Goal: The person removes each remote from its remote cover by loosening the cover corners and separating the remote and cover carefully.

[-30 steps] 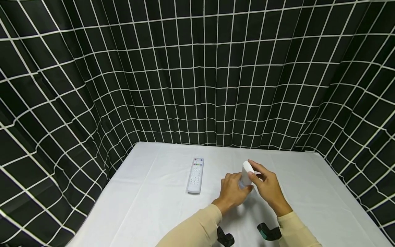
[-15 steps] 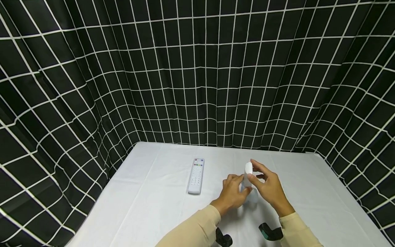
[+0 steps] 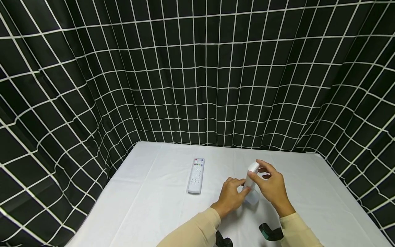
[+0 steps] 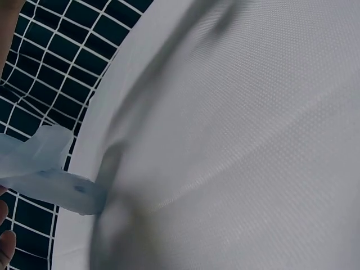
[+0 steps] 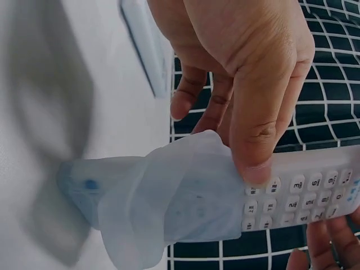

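Both hands hold a white remote control [image 5: 298, 194] upright, its number-key end up. A translucent bluish cover [image 5: 197, 191] wraps its lower part, with a loose flap folded outward around it. In the right wrist view, the left hand [image 5: 253, 73] has its thumb on the cover's edge beside the keys. My left hand [image 3: 231, 193] grips low on the pair, while the right hand [image 3: 271, 185] pinches the bare upper end between thumb and fingers. Only the covered lower part [image 4: 56, 188] and a few fingertips show in the left wrist view.
A second remote control [image 3: 195, 176], keys up, lies left of the hands on the white-covered table [image 3: 148, 192]. Black curtains [image 3: 172, 75] with a white grid surround the table. Black wrist devices [image 3: 271, 232] sit by both sleeves.
The held remote control has shifted slightly right and changed its tilt. More of the cover's flap now hangs out below the left hand. The second remote control stays put.
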Available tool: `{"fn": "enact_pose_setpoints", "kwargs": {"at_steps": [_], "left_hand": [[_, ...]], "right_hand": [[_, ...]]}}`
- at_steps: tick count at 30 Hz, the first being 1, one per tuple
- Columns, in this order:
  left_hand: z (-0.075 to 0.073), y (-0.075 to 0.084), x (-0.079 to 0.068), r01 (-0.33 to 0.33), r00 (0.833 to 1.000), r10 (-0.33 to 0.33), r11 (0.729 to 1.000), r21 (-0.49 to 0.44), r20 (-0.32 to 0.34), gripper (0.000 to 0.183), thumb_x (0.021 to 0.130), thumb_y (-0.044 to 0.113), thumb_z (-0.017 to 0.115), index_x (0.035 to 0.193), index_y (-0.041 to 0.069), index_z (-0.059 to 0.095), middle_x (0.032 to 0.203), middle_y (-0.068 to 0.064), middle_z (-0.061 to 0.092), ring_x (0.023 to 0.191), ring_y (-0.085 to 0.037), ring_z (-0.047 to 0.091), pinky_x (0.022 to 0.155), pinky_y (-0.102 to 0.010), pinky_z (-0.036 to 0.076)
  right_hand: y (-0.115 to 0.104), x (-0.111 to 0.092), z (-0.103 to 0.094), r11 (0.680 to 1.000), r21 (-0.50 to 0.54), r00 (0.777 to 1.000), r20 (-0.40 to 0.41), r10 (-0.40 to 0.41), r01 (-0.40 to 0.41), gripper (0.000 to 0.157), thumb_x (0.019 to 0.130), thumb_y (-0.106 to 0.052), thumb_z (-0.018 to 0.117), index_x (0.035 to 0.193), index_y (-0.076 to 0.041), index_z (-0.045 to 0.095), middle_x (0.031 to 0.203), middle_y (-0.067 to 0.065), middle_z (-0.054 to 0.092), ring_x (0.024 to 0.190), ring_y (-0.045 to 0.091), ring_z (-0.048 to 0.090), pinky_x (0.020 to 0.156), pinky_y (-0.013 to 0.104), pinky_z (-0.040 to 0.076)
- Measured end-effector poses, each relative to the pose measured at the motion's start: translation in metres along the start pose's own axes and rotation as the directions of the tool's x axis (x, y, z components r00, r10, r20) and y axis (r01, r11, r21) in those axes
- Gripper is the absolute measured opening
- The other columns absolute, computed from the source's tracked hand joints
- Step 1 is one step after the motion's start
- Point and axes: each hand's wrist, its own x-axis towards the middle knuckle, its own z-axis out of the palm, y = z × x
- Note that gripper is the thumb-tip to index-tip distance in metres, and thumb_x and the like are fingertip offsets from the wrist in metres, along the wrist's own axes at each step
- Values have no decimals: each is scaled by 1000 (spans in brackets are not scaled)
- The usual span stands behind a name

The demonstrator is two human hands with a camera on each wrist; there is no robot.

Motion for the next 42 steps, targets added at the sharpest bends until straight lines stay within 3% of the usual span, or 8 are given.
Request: {"fn": "enact_pose_setpoints", "kwargs": {"at_steps": [9,16,21,30,37,42], "left_hand": [[1,-3,-4,-37,998,37,999,12,-51,29,88,15,72,114,3,70,99,2,70,89,-8,57,77,-18,45],[1,-3,-2,50,998,-53,996,-73,-38,30,82,7,77,111,2,71,87,6,64,83,-6,55,73,-17,45],[3,-2,-4,72,996,-76,995,-70,-51,29,82,7,77,109,-1,71,85,8,60,80,-5,53,70,-17,45],[1,1,-1,132,991,-130,985,-112,31,27,86,2,72,112,-6,67,80,6,57,69,1,50,62,-12,46],[7,-11,-9,189,978,-185,982,-25,95,25,87,2,70,111,-2,69,75,7,56,65,2,48,58,-12,44],[12,-16,-10,137,986,-137,991,0,92,24,86,0,70,110,-3,69,79,2,60,69,1,51,60,-12,45]], "right_hand": [[-1,-1,2,996,-9,994,-48,93,-94,52,77,-20,83,118,1,59,98,13,63,91,25,55,70,18,39],[-2,1,2,994,-11,992,-62,110,-111,53,78,-21,83,120,1,59,99,14,64,91,24,56,69,16,39],[0,0,3,993,-14,992,-62,114,-115,52,78,-21,83,120,1,59,99,14,64,91,24,57,68,16,40],[1,1,2,994,-41,992,-84,97,-101,52,81,-22,80,122,3,59,100,15,64,91,26,58,69,18,41],[2,-2,1,991,-71,989,-101,109,-117,53,82,-23,79,123,4,59,104,15,64,92,27,58,70,20,40],[4,-2,0,992,-79,987,-133,86,-97,50,80,-20,81,121,4,61,102,14,64,91,26,59,71,25,43]]}}
